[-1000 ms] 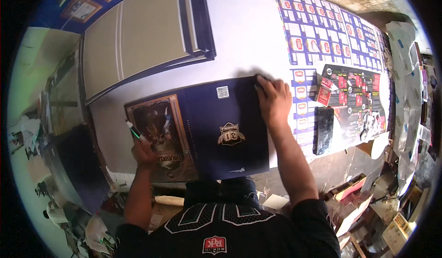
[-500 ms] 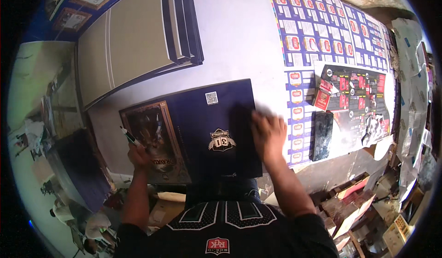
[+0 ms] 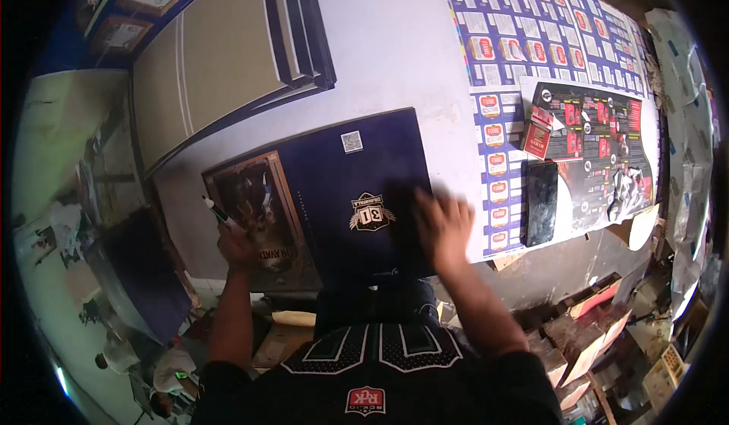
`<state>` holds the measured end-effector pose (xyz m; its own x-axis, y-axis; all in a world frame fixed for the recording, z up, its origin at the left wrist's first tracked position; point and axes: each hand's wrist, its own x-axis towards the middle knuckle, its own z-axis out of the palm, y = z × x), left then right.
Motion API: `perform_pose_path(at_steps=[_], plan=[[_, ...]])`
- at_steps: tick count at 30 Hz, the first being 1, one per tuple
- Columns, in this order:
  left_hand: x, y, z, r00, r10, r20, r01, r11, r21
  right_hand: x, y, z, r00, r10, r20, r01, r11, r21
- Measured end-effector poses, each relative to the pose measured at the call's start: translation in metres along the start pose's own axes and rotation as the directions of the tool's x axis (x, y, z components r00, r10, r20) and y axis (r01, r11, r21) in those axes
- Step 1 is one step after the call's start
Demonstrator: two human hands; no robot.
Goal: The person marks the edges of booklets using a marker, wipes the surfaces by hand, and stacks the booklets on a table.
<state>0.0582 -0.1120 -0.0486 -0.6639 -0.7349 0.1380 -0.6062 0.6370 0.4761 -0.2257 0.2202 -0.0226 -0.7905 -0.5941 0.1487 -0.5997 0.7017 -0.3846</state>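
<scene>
A dark blue cover sheet or board (image 3: 342,190), with a pale crest and a square code, lies on the white worktable in front of me. A brown-framed picture panel (image 3: 262,220) fills its left part. My left hand (image 3: 238,247) is closed round a slim pen-like tool (image 3: 216,209) with a white end, over the picture panel's left edge; its exact kind cannot be made out. My right hand (image 3: 446,228) lies at the board's right edge, fingers apart and slightly bent, slightly blurred, with nothing seen in it.
A stack of large grey-beige boards with dark blue edges (image 3: 220,53) stands at the far left. Printed label sheets (image 3: 524,26) cover the right side. A black phone (image 3: 541,203) and a red pack (image 3: 537,138) lie there. Several people are at the lower left.
The view has shifted, so the table and board sit higher in the picture. My right hand is slightly nearer me along the board's edge. My left hand still holds the pen-like tool.
</scene>
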Motion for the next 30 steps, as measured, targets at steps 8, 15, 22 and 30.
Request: perform_pose_path(at_steps=[8,15,22,30], plan=[[0.006,0.006,-0.013,0.999,0.006,0.050,-0.003,0.998,-0.061,-0.070,-0.014,-0.018,0.986,0.163,-0.019,-0.163,0.986,-0.029],[0.008,0.011,0.003,0.983,0.164,-0.084,-0.178,0.961,-0.210,-0.104,-0.201,0.065,0.909,-0.248,0.334,0.214,0.967,0.135],[0.014,0.007,-0.005,0.992,0.124,-0.022,-0.125,0.945,-0.302,-0.149,-0.087,0.045,0.949,0.307,-0.070,-0.315,0.926,-0.209],[0.012,0.007,-0.005,0.996,0.050,0.069,-0.028,0.957,-0.290,-0.157,-0.178,0.062,0.833,0.378,-0.403,-0.405,0.914,0.020]])
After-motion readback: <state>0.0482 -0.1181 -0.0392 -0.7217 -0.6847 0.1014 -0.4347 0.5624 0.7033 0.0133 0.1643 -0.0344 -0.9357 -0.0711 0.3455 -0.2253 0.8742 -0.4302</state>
